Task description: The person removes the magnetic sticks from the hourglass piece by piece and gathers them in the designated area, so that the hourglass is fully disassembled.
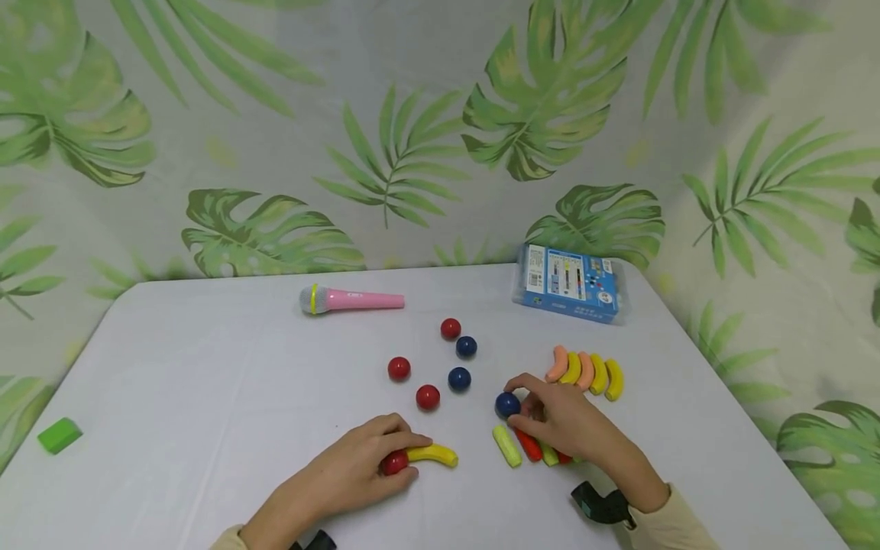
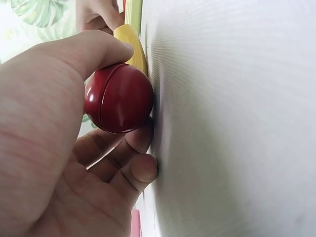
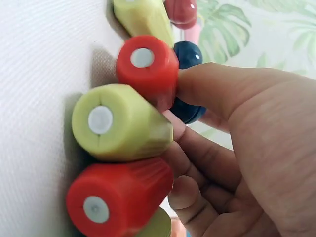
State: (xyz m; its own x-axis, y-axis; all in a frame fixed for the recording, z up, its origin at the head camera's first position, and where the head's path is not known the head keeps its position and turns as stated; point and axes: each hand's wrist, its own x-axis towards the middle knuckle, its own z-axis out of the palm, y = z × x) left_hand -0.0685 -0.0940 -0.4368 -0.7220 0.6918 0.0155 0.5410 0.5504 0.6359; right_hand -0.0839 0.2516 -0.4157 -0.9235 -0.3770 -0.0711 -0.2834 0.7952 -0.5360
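Observation:
My left hand (image 1: 357, 466) rests low on the table with its fingers curled round a glossy red ball (image 2: 123, 98). One finger reaches onto a curved yellow piece (image 1: 436, 455), which lies against the ball. To the right, my right hand (image 1: 567, 416) holds a dark blue ball (image 1: 507, 405) between thumb and forefinger. Just below that hand lies a row of pale green and red sticks, among them a pale green stick (image 1: 507, 446) and a red stick (image 3: 148, 66); the hand partly hides the row in the head view.
Red balls (image 1: 428, 397) and blue balls (image 1: 459, 379) lie mid-table. Curved yellow and salmon pieces (image 1: 599, 373) line up beyond my right hand. A pink microphone (image 1: 364, 300) and a blue box (image 1: 571, 283) lie at the back, a green block (image 1: 60, 435) at far left.

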